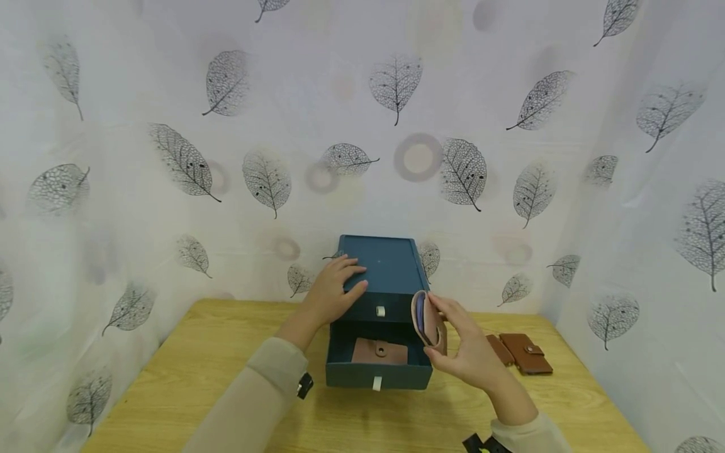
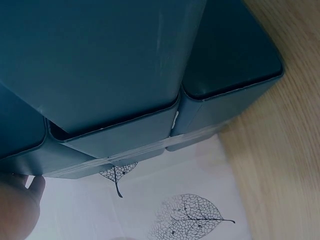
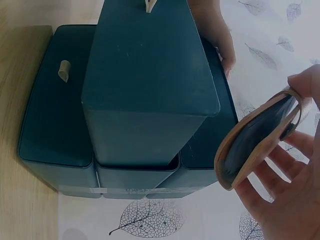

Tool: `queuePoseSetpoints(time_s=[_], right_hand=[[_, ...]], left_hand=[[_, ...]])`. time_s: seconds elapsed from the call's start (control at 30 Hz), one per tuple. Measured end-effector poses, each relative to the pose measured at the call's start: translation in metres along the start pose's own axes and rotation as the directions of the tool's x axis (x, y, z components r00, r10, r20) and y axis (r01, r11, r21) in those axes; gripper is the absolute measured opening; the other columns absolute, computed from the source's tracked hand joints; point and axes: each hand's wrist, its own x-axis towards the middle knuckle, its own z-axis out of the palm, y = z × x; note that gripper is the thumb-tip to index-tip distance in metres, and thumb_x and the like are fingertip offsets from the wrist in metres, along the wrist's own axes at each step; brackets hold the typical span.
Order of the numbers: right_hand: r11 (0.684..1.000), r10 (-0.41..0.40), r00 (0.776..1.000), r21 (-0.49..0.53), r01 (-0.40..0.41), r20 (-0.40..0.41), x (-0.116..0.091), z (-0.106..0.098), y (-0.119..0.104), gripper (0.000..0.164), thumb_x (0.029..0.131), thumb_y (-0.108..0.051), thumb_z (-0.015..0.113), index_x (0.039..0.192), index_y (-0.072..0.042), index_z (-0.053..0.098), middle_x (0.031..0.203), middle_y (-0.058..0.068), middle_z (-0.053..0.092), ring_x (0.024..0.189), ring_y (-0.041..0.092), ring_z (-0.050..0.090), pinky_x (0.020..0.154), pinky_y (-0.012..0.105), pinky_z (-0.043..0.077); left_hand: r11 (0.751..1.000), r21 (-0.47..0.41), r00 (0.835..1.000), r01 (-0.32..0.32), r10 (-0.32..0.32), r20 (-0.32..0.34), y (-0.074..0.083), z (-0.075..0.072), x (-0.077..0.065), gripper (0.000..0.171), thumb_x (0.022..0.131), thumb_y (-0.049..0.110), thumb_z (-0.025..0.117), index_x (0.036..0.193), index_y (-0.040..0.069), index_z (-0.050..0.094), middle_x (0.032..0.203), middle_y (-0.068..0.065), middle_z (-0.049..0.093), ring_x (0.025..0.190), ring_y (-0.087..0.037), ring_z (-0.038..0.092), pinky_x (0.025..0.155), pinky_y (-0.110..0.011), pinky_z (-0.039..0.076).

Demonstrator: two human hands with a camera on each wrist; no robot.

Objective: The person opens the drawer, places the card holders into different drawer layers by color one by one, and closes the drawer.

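Observation:
A dark teal drawer box (image 1: 385, 261) stands on the table, with its middle drawer (image 1: 348, 375) pulled out. On the top of the box, at its left side, rests my left hand (image 1: 333, 292) with fingers spread. A pink snap wallet (image 1: 365, 352) lies in the pulled-out drawer. My right hand (image 1: 467, 346) holds a second pink wallet (image 1: 421, 318) between thumb and fingers, upright beside the drawer's right side. In the right wrist view this wallet (image 3: 245, 145) gapes a little and shows a dark inside. The left wrist view catches only part of the left hand (image 2: 17, 207).
Two brown wallets, one with a snap strap (image 1: 523, 352) and one partly behind the right hand (image 1: 500, 348), lie on the wooden table (image 1: 226, 365) at the right. A white leaf-print curtain (image 1: 317, 100) hangs behind the box.

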Motion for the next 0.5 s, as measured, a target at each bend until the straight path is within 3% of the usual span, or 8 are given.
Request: queuePoseSetpoints(time_s=[0.2,0.5], right_hand=[[0.999,0.041,0.995,0.005,-0.042,0.089,0.005,0.0,-0.005,0.09,0.082,-0.012,0.081,0.158,-0.021,0.034,0.151,0.003,0.043,0.135,0.028,0.044,0.097,0.06,0.047],[0.999,0.041,0.985,0.01,-0.044,0.168,0.014,0.004,-0.011,0.088,0.082,-0.015,0.079,0.157,-0.024,0.035,0.151,0.0,0.043,0.142,0.039,0.034,0.105,0.07,0.034]], left_hand=[[1.0,0.003,1.0,0.004,-0.004,-0.001,0.0,0.001,0.0,0.047,0.102,0.042,0.052,0.139,0.014,0.06,0.152,-0.009,0.046,0.149,-0.03,0.027,0.12,-0.053,0.022],[1.0,-0.002,1.0,0.002,-0.002,-0.018,0.001,0.001,-0.001,0.046,0.101,0.04,0.055,0.137,0.013,0.062,0.151,-0.011,0.047,0.148,-0.031,0.028,0.119,-0.055,0.022]])
